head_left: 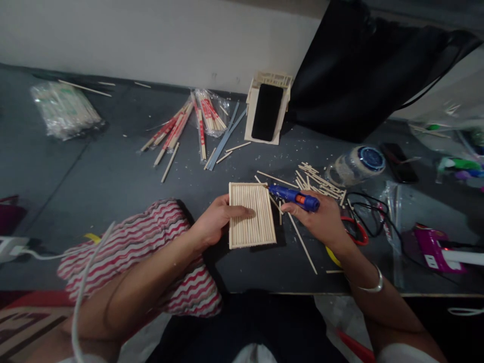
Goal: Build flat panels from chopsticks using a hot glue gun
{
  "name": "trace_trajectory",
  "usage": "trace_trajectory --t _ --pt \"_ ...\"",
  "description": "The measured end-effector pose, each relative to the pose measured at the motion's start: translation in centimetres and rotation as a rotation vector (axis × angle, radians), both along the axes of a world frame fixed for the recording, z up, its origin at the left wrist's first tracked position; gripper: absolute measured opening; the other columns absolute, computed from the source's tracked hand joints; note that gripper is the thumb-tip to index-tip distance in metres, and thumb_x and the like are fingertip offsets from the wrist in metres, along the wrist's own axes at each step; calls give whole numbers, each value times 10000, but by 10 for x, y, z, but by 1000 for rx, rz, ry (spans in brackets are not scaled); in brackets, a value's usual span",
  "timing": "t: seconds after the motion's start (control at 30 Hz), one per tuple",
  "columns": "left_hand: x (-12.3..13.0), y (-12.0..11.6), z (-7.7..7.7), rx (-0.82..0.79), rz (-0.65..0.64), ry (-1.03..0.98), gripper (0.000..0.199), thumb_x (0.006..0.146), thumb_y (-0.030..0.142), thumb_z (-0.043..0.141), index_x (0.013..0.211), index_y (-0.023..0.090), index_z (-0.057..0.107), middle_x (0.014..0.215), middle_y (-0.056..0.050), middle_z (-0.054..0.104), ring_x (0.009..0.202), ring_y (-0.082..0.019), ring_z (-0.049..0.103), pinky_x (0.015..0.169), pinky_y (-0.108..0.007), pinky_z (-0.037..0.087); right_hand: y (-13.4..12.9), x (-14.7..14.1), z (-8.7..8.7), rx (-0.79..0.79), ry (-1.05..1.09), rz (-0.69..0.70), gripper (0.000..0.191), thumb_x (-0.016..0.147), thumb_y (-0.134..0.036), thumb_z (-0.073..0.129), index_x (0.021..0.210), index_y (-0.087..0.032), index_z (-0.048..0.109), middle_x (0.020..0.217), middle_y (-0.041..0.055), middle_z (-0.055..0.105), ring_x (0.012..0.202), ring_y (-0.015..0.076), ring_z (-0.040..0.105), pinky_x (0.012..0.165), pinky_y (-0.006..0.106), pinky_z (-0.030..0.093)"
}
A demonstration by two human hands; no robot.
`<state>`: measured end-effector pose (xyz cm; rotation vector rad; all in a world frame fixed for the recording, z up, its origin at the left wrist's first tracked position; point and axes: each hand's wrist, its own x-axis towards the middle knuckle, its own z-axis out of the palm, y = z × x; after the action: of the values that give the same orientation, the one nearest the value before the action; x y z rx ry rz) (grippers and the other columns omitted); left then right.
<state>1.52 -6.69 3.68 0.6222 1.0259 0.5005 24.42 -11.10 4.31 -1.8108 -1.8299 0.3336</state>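
Observation:
A small rectangular panel of pale wooden sticks (251, 229), laid side by side within a stick border, is held up in my left hand (215, 219). The thumb lies across its face and the other fingers are hidden behind it. My right hand (325, 217) is wrapped round a blue glue gun (289, 194) with an orange part. The gun's tip is at the panel's top right corner; whether it touches I cannot tell. Loose sticks (302, 244) lie on the table below the right hand, and a heap of cut pieces (319, 181) lies beyond it.
A black phone (267, 112) leans on a stick-built stand at the back. Packs of chopsticks (212, 113) lie left of it. A clear jar (357, 164), scissors (357, 231), black cable and purple power strip (438, 247) are at right. A striped cloth (151, 252) lies at left.

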Motion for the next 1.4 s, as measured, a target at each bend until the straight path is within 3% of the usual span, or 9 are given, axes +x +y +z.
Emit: trace_trajectory --t 0.17,0.5,0.8,1.03,1.4 --pt "1 0 -2 -22 8 22 290 595 106 777 879 156 753 924 -76 809 733 -214 739 759 -370 627 0 0 -3 30 -54 52 586 858 -773 570 616 -238 566 585 10 588 590 168 559 580 296 387" --pt "0 1 -5 7 11 18 304 615 114 780 913 154 744 931 -87 809 836 -253 755 819 -401 621 2 -2 -4 34 -11 181 420 934 -627 566 786 -239 627 754 40 665 745 207 609 689 322 453" --pt "-1 1 -5 -6 16 32 312 598 130 792 907 157 756 1016 -98 809 884 -276 758 820 -410 625 1 -3 -3 32 -28 151 429 931 -608 564 708 -242 546 670 13 581 669 188 545 636 308 401" --pt "-1 0 -4 0 14 22 292 612 116 774 902 153 753 980 -96 808 796 -240 747 794 -402 625 0 -3 -2 29 -47 136 432 927 -590 565 672 -246 513 635 2 559 634 175 515 613 304 382" --pt "-1 -1 -6 5 12 17 310 629 122 773 936 165 751 1028 -97 807 875 -263 760 825 -408 621 -2 -5 -2 53 -115 73 458 912 -590 584 622 -251 480 579 -5 524 573 166 492 567 302 352"
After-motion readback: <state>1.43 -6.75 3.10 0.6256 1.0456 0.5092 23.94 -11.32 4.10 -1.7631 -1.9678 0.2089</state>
